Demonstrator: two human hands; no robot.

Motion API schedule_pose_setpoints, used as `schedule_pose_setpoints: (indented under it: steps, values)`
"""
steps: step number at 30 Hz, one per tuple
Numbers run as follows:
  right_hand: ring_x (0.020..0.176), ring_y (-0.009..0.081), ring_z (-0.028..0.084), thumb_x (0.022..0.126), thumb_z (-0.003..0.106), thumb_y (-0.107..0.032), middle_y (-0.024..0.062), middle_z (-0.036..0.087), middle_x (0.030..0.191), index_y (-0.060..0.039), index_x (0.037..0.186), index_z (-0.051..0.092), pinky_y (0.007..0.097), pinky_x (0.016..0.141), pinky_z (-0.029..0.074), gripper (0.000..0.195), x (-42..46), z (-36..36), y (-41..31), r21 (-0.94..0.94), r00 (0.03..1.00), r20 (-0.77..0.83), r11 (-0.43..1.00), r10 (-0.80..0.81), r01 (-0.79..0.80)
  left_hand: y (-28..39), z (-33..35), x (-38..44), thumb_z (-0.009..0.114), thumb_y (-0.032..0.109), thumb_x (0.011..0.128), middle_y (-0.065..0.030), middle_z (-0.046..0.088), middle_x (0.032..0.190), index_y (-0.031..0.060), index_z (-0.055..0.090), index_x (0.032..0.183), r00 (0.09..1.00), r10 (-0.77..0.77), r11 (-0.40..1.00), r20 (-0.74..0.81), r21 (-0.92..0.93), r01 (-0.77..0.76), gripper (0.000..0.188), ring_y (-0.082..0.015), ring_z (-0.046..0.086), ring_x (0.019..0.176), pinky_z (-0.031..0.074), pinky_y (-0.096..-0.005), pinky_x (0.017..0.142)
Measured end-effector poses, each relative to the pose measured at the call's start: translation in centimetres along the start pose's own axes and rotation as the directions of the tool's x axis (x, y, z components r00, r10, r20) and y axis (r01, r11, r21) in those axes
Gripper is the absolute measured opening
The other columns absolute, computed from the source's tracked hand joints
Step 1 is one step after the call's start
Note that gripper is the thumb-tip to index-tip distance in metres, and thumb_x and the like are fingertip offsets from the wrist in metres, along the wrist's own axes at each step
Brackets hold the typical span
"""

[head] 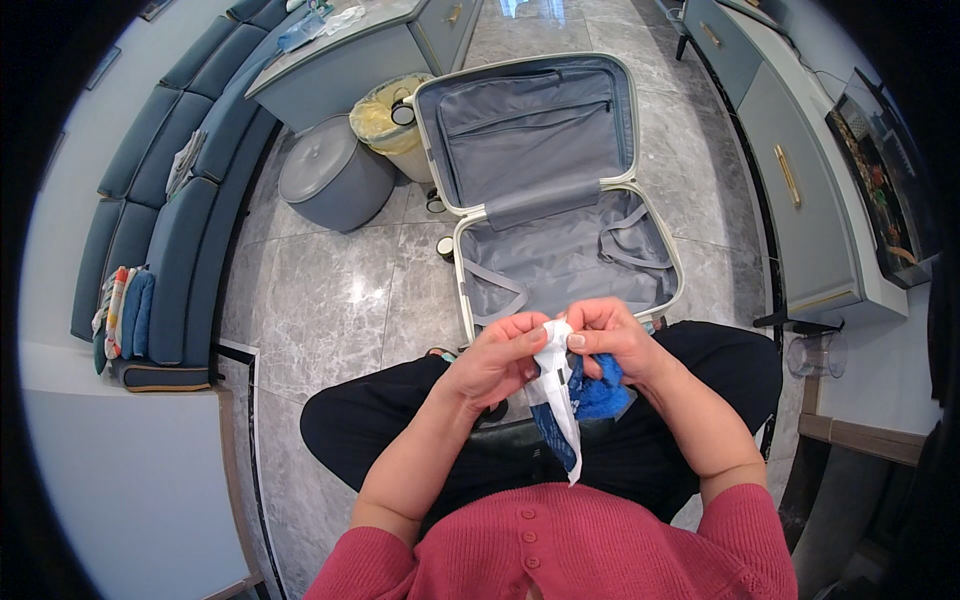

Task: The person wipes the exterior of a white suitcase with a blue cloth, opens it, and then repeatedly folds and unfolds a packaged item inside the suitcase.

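Observation:
My left hand [499,360] pinches the top of a white and dark-blue plastic packet [555,386] between thumb and fingers. The fingertips of my right hand [611,337] grip the same top edge, close beside the left ones. A fluffy bright-blue cloth item [602,391] hangs below my right hand, tucked against its fingers; what holds it is partly hidden. The packet dangles over my lap, its lower end pointed. Just beyond my hands an open suitcase [559,251] with grey lining and straps lies on the floor, its lid [532,142] leaning back.
Left of the suitcase are a round grey ottoman [337,176] and a bin with a yellow liner [375,124]. A blue sofa [184,247] holding folded cloths [127,311] runs along the left. At right stands a grey cabinet [795,172] with gold handles.

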State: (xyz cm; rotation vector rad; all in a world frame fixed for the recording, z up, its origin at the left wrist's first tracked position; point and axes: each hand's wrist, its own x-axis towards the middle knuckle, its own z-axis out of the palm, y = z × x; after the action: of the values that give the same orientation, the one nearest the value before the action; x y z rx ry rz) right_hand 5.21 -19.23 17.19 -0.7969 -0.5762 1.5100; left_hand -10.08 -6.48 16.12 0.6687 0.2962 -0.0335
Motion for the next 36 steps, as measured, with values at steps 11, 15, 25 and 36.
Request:
schedule_pose_setpoints:
  steps: [11,15,25,36]
  values:
    - [0.055,0.0024,0.049,0.083,0.062,-0.008,-0.0026,0.058,0.069,0.0001,0.083,0.061,0.017,0.051,0.039,0.008,1.0,0.1,1.2,-0.337,0.936,-0.27,0.933,-0.227,0.129,-0.3,2.6,0.7,0.066,0.001,0.079,-0.0005,0.05,0.086,0.0012,0.052,0.095,0.699,0.643,0.629,-0.314,0.737,-0.247,0.021,-0.0049,0.052,0.07,0.042,-0.0165,0.061]
    - [0.058,0.0006,0.047,0.08,0.065,-0.007,-0.004,0.056,0.067,0.0001,0.083,0.061,0.017,0.052,0.037,0.008,1.3,0.4,1.3,-0.394,0.906,-0.341,0.913,-0.253,0.106,-0.2,3.4,0.2,0.068,0.006,0.077,-0.0026,0.053,0.081,0.0001,0.058,0.086,0.709,0.655,0.464,-0.263,0.88,-0.102,0.014,-0.0054,0.053,0.07,0.043,-0.0175,0.054]
    - [0.058,-0.0002,0.043,0.076,0.064,-0.002,-0.0064,0.054,0.067,0.0003,0.087,0.063,0.017,0.052,0.034,0.012,1.2,0.5,1.1,-0.428,0.941,-0.283,0.902,-0.186,0.049,0.4,1.7,0.4,0.059,0.007,0.085,-0.0056,0.061,0.074,-0.0034,0.06,0.086,0.787,0.561,0.549,-0.257,0.827,-0.121,0.011,-0.0088,0.057,0.063,0.045,-0.022,0.056]
    - [0.067,0.0033,0.051,0.075,0.061,-0.002,-0.0016,0.061,0.076,-0.0014,0.084,0.062,0.0181,0.059,0.039,0.009,1.4,-0.1,1.0,-0.212,0.966,-0.256,0.977,-0.046,-0.009,0.4,1.2,0.3,0.059,0.01,0.087,-0.0037,0.062,0.077,-0.0012,0.059,0.089,0.895,0.301,0.867,-0.329,0.484,-0.114,0.012,-0.0071,0.057,0.065,0.046,-0.02,0.061]
